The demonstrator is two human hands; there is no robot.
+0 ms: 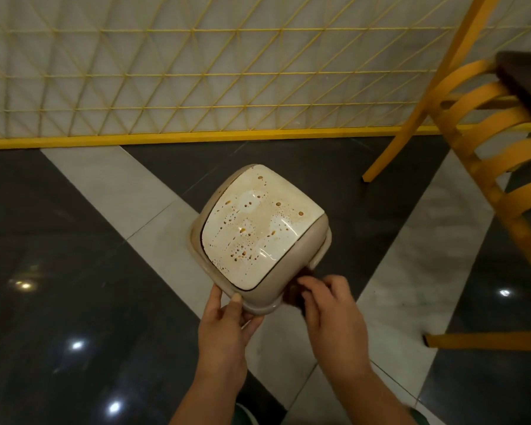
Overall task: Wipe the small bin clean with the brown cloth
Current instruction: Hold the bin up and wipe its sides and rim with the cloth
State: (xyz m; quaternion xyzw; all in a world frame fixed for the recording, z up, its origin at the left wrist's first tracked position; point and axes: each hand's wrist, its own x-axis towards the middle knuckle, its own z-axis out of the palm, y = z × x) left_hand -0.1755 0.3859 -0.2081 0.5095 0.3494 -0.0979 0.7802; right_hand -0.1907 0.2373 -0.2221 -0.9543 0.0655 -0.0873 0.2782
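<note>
The small beige bin [258,228] is held up over the floor, its white swing lid facing me and spattered with orange-brown spots and smears. My left hand [227,317] grips the bin's near rim, thumb on the lid side and fingers underneath. My right hand [328,308] holds the brown cloth [293,294] bunched in curled fingers against the bin's near right side. Only a dark scrap of the cloth shows between hand and bin.
Below lies a glossy floor of dark and pale tiles [74,271]. A yellow lattice fence [196,87] runs along the back. A yellow wooden chair [497,148] with a dark seat stands at the right, its legs close to my right hand's side.
</note>
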